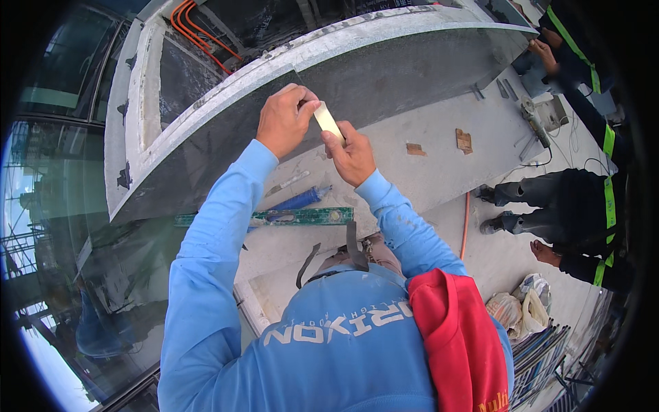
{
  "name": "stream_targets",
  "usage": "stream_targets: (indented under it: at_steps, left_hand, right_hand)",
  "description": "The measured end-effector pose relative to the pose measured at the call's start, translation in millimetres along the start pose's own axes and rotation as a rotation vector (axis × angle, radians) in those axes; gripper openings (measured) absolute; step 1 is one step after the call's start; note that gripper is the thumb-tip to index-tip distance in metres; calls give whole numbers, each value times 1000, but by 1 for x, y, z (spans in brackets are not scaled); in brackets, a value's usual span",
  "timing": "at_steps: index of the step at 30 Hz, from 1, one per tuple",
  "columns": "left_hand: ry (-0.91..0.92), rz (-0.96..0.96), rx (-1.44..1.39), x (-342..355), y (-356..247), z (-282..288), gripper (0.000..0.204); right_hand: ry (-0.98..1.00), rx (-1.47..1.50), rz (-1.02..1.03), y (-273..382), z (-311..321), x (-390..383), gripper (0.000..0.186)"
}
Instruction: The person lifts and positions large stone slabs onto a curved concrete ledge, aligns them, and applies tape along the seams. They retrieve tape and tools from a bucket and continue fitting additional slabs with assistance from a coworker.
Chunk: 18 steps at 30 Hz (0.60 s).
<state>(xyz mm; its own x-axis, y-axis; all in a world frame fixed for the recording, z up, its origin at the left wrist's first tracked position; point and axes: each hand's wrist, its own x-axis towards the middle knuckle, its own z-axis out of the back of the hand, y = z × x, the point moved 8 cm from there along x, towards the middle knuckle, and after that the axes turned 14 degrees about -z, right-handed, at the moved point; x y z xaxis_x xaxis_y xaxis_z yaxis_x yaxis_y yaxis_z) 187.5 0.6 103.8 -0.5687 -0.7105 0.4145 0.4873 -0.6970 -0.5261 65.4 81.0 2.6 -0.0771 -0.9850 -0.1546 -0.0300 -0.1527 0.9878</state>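
Stretched between my two hands is a short, flat length of pale yellow tape (328,122). My left hand (283,120) is closed, its thumb and fingers pinching the tape's upper end close to a dark grey stone panel (405,79). At the lower end, my right hand (353,156) grips the tape between thumb and fingers; whether a roll sits inside that hand is hidden. A thin vertical joint line in the panel runs just beside my left fingers. Below my hands lie a green spirit level (312,216) and a blue tube (302,199).
An angle grinder (534,123) and cardboard scraps (464,141) lie on the pale slab to the right. Two people with reflective stripes (609,206) are at the right edge. An orange hose (466,226), sacks (530,312) and several rods (542,353) sit nearby. Glass (62,172) stands left.
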Motion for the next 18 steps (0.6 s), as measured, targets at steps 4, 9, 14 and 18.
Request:
stream_targets:
  at_steps: [4,9,14,18]
  left_hand:
    - [-142,-90,344,37,25,24,15]
    - [-84,8,133,56,67,31,19]
    - [-56,16,92,59,65,20,22]
    - [-59,25,88,61,75,23,25]
  right_hand:
    - [-14,-36,-97,18,-7,69,41]
    - [-39,-106,-149,30,-11,89,42]
    - [-73,-19,-204,17,-12,87,47]
    - [-88,-67,-236,26,-15,86,49]
